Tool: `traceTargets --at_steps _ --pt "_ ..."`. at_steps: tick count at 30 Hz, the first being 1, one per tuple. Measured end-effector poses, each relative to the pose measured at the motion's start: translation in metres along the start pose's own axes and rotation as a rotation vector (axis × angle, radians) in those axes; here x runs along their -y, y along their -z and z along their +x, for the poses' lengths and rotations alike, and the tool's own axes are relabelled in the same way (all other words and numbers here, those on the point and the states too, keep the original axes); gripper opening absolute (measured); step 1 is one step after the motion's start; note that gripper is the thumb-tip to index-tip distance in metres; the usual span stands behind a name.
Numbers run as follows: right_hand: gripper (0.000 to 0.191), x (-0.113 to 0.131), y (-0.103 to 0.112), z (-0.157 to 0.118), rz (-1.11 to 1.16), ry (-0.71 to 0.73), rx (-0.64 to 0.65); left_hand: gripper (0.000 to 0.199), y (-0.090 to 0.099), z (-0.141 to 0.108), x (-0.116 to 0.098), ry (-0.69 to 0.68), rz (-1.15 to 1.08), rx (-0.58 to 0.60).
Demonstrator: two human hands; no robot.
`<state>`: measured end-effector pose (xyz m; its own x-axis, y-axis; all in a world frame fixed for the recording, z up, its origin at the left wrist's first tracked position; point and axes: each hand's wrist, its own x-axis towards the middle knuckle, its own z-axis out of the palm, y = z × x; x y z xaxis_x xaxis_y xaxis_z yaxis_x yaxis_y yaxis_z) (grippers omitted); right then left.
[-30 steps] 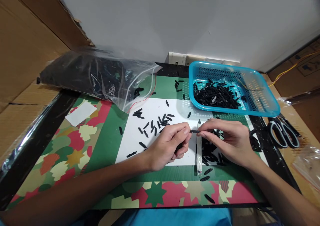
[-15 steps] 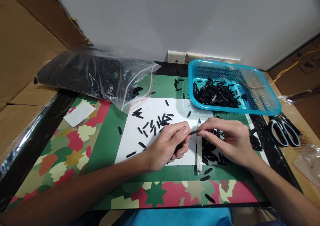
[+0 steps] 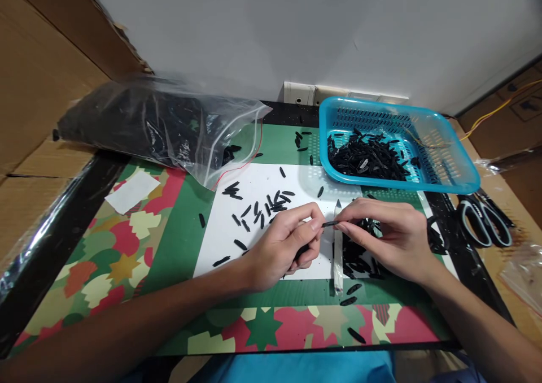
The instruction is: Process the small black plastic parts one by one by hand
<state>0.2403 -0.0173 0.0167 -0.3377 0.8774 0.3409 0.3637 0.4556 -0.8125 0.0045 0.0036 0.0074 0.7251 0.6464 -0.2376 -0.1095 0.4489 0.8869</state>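
Observation:
Between my two hands is a small black strip (image 3: 329, 223), pinched at one end by each. My left hand (image 3: 296, 239) is curled, thumb and forefinger closed on the strip, and something black shows inside its palm. My right hand (image 3: 385, 233) grips the other end with thumb and fingertips, above a pile of black pieces (image 3: 358, 259). Loose black pieces (image 3: 277, 202) lie scattered on the white sheet (image 3: 262, 179) left of my hands. A white pen-like stick (image 3: 337, 259) with a dark tip lies between my hands on the sheet.
A blue basket (image 3: 463, 182) of black pieces stands at the back right. A clear zip bag (image 3: 169, 123) full of black material lies at the back left. Scissors (image 3: 483, 222) rest at the right edge, near a plastic bag (image 3: 523, 275). A white paper scrap (image 3: 132, 192) lies left.
Both hands keep their hold on the strip, almost in the same place. The view has shifted very slightly; nothing else has visibly moved.

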Motion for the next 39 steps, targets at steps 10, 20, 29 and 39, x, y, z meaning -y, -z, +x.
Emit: traceTargets --at_steps 10,20,29,39 --pt "0.01 0.0018 -0.0004 -0.0004 0.019 0.0 0.007 0.032 0.0002 -0.0001 0.0006 0.01 -0.011 -0.015" --pt "0.009 0.0022 -0.0006 -0.0002 0.017 0.002 0.009 0.031 -0.0001 0.0003 0.0002 0.003 -0.009 -0.013" --pt "0.007 0.0022 -0.0013 0.0003 0.005 0.014 0.008 0.034 0.001 -0.0006 0.0017 0.002 -0.005 -0.01" --pt "0.008 0.0023 -0.0018 0.0001 -0.046 0.049 0.027 0.037 0.0011 -0.0004 0.0016 -0.003 -0.008 -0.015"
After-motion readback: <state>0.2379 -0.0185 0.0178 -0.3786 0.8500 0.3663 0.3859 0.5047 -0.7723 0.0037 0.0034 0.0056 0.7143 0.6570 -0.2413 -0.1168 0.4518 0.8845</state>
